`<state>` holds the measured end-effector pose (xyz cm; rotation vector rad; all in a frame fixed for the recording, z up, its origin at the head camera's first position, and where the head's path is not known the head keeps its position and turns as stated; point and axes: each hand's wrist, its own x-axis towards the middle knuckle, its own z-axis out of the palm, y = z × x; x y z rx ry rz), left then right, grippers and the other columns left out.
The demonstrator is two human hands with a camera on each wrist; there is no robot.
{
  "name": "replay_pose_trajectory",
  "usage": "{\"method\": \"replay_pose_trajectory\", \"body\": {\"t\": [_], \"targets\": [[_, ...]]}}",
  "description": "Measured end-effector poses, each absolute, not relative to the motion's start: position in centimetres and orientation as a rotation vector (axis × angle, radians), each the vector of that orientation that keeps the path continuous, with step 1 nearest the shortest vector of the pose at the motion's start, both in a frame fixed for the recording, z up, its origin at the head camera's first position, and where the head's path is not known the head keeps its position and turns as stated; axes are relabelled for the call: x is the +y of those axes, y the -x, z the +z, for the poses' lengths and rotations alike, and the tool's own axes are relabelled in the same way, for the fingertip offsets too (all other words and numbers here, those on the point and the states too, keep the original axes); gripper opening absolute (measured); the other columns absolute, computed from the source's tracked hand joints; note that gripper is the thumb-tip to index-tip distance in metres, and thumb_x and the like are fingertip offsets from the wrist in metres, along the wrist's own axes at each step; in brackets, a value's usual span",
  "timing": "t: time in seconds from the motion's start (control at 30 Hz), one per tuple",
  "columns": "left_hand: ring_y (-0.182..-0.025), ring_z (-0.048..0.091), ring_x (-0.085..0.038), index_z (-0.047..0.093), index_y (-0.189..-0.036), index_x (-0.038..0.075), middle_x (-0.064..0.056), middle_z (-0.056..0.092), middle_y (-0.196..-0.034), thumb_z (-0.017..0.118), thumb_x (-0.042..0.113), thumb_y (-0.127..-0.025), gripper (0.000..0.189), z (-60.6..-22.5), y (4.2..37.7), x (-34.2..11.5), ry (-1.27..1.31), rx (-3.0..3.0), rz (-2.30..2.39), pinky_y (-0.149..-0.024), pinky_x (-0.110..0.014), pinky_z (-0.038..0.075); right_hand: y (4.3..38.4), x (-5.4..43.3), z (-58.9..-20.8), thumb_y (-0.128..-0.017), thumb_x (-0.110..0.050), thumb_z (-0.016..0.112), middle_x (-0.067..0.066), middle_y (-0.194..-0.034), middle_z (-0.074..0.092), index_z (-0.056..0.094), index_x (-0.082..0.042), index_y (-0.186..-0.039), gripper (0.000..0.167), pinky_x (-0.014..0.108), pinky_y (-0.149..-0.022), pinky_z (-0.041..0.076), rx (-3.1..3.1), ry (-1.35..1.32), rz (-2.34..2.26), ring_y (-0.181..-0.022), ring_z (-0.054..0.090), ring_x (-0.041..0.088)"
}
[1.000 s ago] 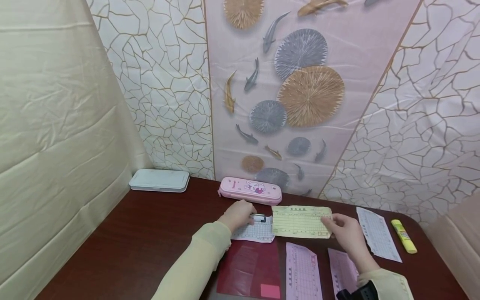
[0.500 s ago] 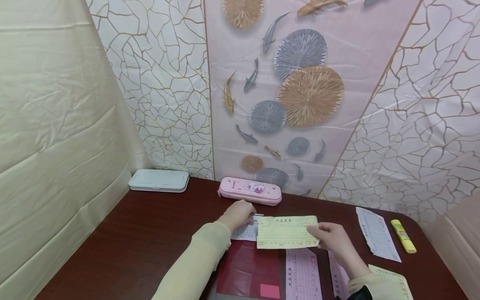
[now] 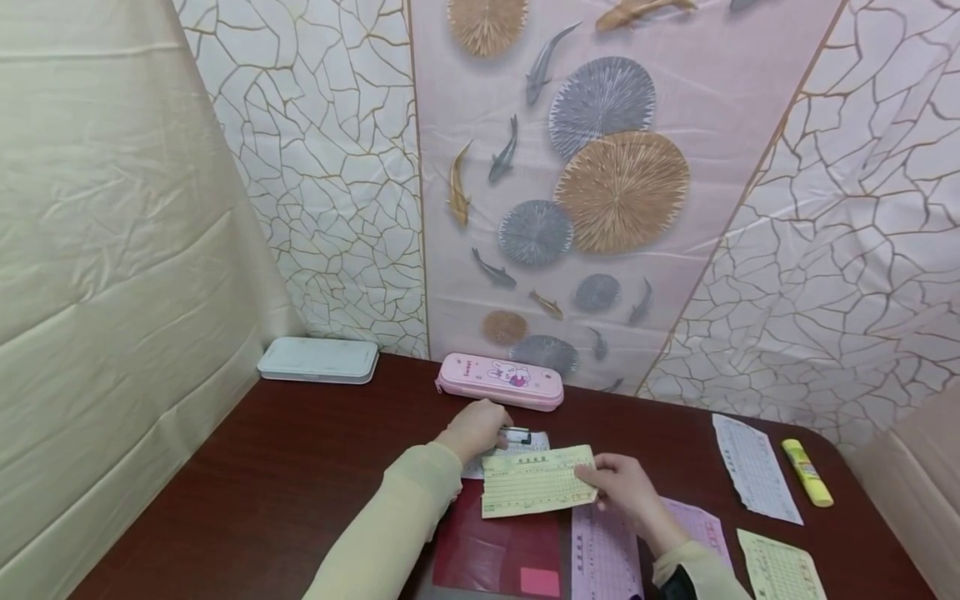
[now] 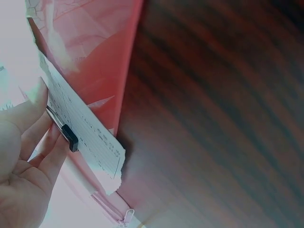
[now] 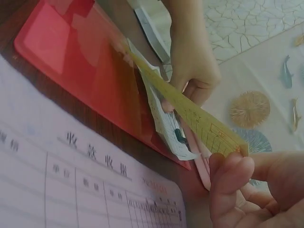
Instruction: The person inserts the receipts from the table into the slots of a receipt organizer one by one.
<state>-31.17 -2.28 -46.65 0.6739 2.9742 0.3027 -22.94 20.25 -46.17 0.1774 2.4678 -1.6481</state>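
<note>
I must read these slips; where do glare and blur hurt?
Left wrist: white glare upper left by the left hand, tabletop blurred; right wrist: duller, heading legible on the near slip; head: evenly lit, fine print on the yellow slip unreadable.

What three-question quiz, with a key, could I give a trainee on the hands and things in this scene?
1. True or false: the right hand pinches a pink slip.
2. In the head view, which lies just right of the white slip at the far right? A: red folder; B: glue stick; C: white case.
3. Which hand is nearer the pink pencil case?

Key:
1. False; it pinches a yellow slip.
2. B.
3. The left hand.
</note>
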Motion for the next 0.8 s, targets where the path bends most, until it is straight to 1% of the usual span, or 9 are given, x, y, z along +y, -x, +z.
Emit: {"method": "replay_pose_trajectory", "body": {"t": [0.3,0.5,0.63,0.73,0.8], "targets": [[-0.104,0.062,-0.010,0.073,-0.109,0.016,0.006,0.070,-0.106,0.075,0.026,-0.080,0.030,-46.7,31.3,-2.4,-0.724,2.984,0.291,-0.089,-0.025,0.049,23.1,18.6,-47.1,-0.087,-0.010,0.065,0.005,-0.063,0.057,0.062,0.008,-0.090,0.018,0.021,-0.044,0.045,2.452,-0.223,-1.663,-0.048,0.049,0.010],[-0.101,0.063,-0.010,0.074,-0.106,0.016,0.007,0.071,-0.103,0.076,0.027,-0.079,0.030,-46.9,31.6,-2.5,-0.760,2.995,0.277,-0.088,-0.024,0.049,23.3,17.5,-47.6,-0.087,-0.010,0.064,0.006,-0.059,0.058,0.061,0.007,-0.090,0.017,0.023,-0.043,0.047,2.402,-0.265,-1.715,-0.045,0.052,0.011],[-0.103,0.062,-0.010,0.073,-0.107,0.017,0.008,0.070,-0.104,0.074,0.027,-0.081,0.029,-46.8,31.5,-2.6,-0.769,2.988,0.266,-0.090,-0.024,0.048,23.5,16.9,-47.6,-0.088,-0.009,0.062,0.008,-0.058,0.058,0.059,0.006,-0.088,0.016,0.025,-0.043,0.049,2.414,-0.295,-1.713,-0.044,0.054,0.011],[-0.104,0.062,-0.010,0.073,-0.109,0.017,0.008,0.070,-0.105,0.073,0.027,-0.082,0.028,-46.7,31.4,-2.6,-0.782,2.985,0.264,-0.091,-0.024,0.048,23.6,16.5,-47.6,-0.088,-0.008,0.062,0.008,-0.057,0.058,0.057,0.006,-0.086,0.015,0.025,-0.042,0.049,2.415,-0.282,-1.722,-0.043,0.054,0.011],[-0.103,0.062,-0.009,0.073,-0.108,0.016,0.007,0.070,-0.104,0.074,0.027,-0.082,0.028,-46.8,31.4,-2.6,-0.793,2.988,0.271,-0.091,-0.024,0.048,23.7,16.3,-47.6,-0.088,-0.008,0.062,0.008,-0.056,0.057,0.056,0.005,-0.085,0.014,0.024,-0.041,0.048,2.413,-0.274,-1.722,-0.042,0.053,0.011]]}}
